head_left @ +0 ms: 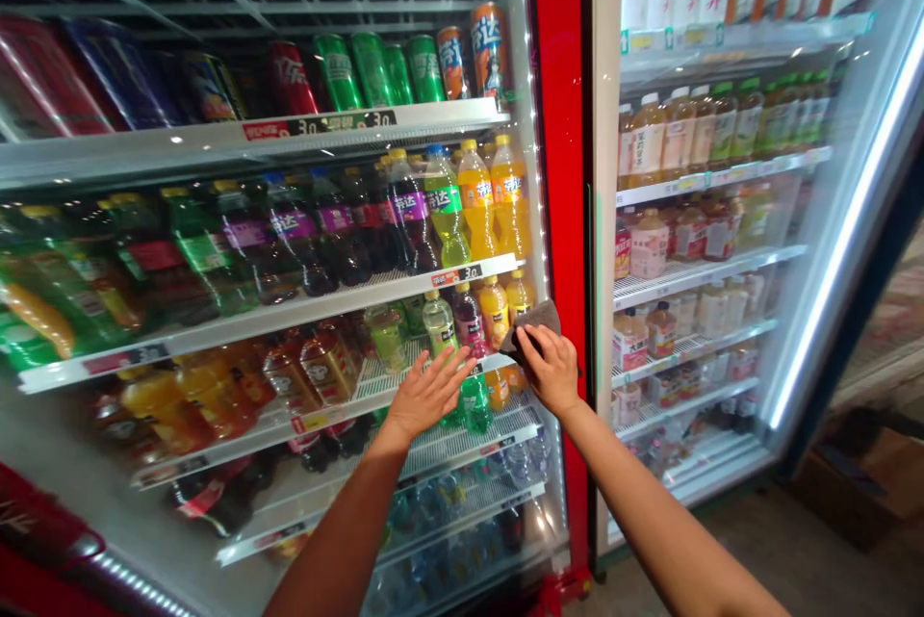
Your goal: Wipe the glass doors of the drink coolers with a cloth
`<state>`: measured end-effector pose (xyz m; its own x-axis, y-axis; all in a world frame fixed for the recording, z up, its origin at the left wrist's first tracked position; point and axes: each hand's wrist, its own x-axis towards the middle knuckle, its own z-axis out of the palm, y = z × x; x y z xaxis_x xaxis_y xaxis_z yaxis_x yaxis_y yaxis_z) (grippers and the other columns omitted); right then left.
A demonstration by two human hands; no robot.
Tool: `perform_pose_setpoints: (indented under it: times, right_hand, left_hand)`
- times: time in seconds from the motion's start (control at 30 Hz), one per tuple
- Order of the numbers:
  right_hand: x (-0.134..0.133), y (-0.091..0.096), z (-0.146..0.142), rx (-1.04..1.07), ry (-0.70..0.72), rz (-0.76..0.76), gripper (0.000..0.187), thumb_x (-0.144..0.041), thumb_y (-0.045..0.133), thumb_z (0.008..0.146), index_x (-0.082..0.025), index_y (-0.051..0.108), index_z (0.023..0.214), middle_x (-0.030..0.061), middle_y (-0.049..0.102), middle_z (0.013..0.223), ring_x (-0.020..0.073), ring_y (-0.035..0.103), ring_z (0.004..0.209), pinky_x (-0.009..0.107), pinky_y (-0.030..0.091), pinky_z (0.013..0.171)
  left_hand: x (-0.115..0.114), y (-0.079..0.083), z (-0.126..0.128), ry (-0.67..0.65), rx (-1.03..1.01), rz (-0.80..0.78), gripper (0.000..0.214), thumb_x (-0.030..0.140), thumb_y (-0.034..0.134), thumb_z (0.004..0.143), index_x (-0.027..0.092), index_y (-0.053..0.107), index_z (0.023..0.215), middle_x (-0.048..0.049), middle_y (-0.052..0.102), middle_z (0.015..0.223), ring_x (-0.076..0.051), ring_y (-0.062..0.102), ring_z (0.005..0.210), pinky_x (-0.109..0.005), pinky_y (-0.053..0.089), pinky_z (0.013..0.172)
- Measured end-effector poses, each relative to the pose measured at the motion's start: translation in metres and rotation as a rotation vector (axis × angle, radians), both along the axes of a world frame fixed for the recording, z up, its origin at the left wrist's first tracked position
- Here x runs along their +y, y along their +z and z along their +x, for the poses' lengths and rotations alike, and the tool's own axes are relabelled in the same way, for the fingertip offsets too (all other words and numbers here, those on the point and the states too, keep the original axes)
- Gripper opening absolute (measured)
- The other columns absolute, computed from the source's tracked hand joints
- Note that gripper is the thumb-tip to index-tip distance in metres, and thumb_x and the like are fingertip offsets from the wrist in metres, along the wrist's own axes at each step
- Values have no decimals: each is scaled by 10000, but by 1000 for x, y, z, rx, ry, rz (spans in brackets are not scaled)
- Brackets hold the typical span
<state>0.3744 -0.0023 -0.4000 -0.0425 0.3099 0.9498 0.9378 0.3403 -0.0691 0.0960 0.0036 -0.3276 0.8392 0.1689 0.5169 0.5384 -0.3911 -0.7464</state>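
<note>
My left hand (429,393) rests flat on the glass door (72,424) of a drinks cooler, its fingers spread and nothing in it. My right hand (550,371) presses a dark grey cloth (532,328) against the same glass, close to the door's red frame (561,136). Behind the glass, right under my left fingers, stand a green soda bottle (476,402) and a pale green bottle (439,323). Yellow-orange drink bottles (476,201) fill the shelf above my hands.
Shelves of cans (372,70) and bottles fill the cooler behind the glass. To the right stands a second glass-doored cooler (685,141) holding bottled drinks. A cardboard box (870,492) sits on the floor (722,540) at the lower right.
</note>
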Motion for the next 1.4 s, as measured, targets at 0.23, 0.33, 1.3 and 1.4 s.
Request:
perform_pose_setpoints:
  times: [0.23,0.33,1.3,1.4]
  right_hand:
    - [-22,-62,0,43,89,-44,698,-89,495,913,-280,374,1574,97,653,1158,241,562,1069,402,462,934]
    - [-18,-63,6,0,94,-59,670,-41,488,895,-324,487,1503,66,657,1099,209,578,1020,368,484,915]
    - [-11,-109,14,335,-29,-233,944,1,421,826,-343,77,1635,58,-5,1725,335,53,1575,608,392,1153]
    - [-2,-89,13,365,-26,-187,971,22,393,798,-366,78,1631,44,-11,1725,344,41,1574,637,363,1158]
  left_hand:
    - [3,-2,0,-18,2,27,673,362,618,905,262,425,1542,10,355,1619,-229,80,1584,-481,-12,1308]
    - [5,-1,0,-33,-5,28,704,357,630,897,253,402,1555,-1,350,1622,-228,89,1583,-474,-12,1309]
    - [7,-2,-2,-47,-37,-22,734,346,633,902,290,354,1578,7,400,1604,-197,94,1577,-427,-30,1313]
    - [7,-2,-2,-38,-32,-26,743,354,638,901,291,346,1581,7,401,1603,-200,83,1578,-431,-35,1314]
